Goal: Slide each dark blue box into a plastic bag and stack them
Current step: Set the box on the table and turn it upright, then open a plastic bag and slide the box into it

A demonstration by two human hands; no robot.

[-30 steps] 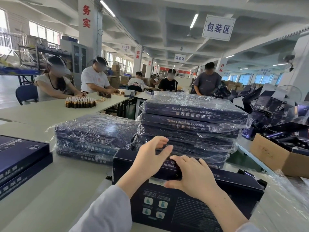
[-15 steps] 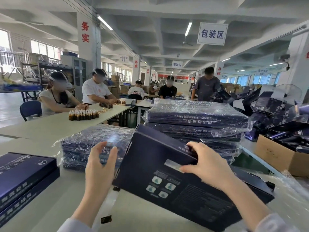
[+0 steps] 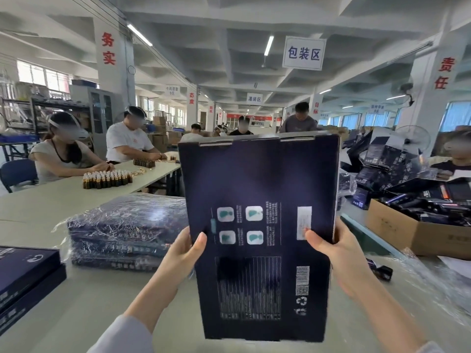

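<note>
A dark blue box (image 3: 257, 179) stands upright in front of me, its printed back facing the camera. My left hand (image 3: 182, 253) grips its left edge, thumb on the printed face. My right hand (image 3: 334, 253) grips its right edge the same way. To the left on the table lies a stack of bagged dark blue boxes (image 3: 122, 230). Two unbagged dark blue boxes (image 3: 23, 273) are stacked at the far left. The upright box hides the taller bagged stack behind it.
Clear plastic bags (image 3: 420, 284) lie on the table at the right. A cardboard carton (image 3: 397, 230) full of dark packaging stands further right. Small brown bottles (image 3: 107, 178) stand on the table behind, where several people sit working.
The box has been lifted from lying tilted on the table to standing upright before me. My left hand moved from beside it to gripping its left edge; the right shifted to the right edge.
</note>
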